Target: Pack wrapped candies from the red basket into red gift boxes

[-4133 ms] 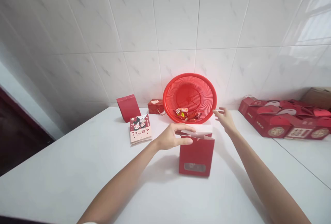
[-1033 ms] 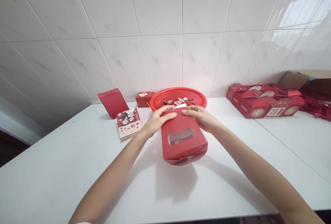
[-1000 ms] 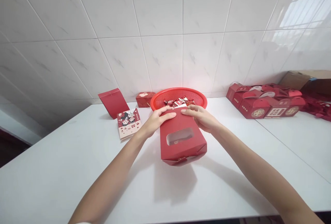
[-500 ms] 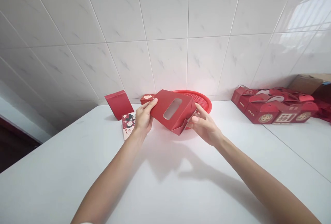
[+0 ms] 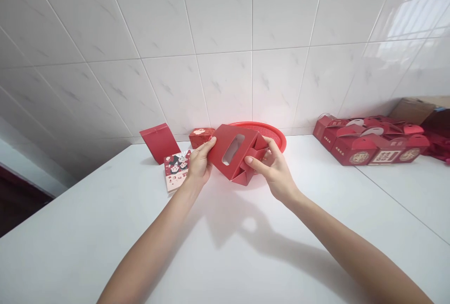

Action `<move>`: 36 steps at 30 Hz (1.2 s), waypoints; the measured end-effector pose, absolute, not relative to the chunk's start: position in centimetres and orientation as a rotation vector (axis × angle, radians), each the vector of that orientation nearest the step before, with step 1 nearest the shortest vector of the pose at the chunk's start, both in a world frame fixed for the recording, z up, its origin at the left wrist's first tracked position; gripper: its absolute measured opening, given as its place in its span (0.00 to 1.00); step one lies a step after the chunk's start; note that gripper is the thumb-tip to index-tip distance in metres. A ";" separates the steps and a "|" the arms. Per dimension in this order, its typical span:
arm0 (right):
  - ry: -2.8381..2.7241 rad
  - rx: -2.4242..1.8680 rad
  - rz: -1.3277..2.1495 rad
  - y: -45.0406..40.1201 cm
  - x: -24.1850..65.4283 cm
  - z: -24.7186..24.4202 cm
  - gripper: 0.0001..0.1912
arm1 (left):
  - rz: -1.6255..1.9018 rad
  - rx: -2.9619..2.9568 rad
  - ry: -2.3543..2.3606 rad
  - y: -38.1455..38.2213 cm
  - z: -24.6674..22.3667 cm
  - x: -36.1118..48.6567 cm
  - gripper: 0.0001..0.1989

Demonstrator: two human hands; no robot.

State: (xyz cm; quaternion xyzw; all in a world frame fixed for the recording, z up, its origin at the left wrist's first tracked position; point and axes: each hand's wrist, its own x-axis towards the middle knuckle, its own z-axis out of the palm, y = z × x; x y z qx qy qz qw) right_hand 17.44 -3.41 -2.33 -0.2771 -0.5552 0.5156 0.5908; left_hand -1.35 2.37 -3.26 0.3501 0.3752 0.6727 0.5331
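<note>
Red card makes up the box (image 5: 244, 152) that both hands hold, tilted, above the white worktop (image 5: 87, 238) in the head view. An oblong window (image 5: 233, 149) shows in its upward face, and folded flaps (image 5: 258, 152) cross the end toward the right. At the opposite end, the left hand (image 5: 201, 161) has its grip pinching the box, thumb on the windowed face, fingers mostly hidden. The right hand (image 5: 277, 170) pinches the flapped end in its grip, thumb pressed near the flap's edge and fingers round the far side.

Behind the box, partly covered, is a red plastic basket (image 5: 279, 136). Left of that sit a small patterned box (image 5: 202, 137), an upright red bag (image 5: 161, 144) and a cartoon-printed packet (image 5: 176, 173), partly hidden by the left hand. Handled red boxes (image 5: 372, 147) stand grouped well to the right, near a brown carton (image 5: 409, 109).
</note>
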 end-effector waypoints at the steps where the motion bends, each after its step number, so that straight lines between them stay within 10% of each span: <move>1: -1.295 -0.648 1.190 -3.4 17.4 -2.3 0.25 | 1.604 0.833 0.894 2.4 -3.3 -1.3 0.18; 36: -1.331 -0.658 1.041 -3.0 17.5 -3.0 0.31 | 1.518 0.739 0.817 2.4 -4.2 -0.3 0.14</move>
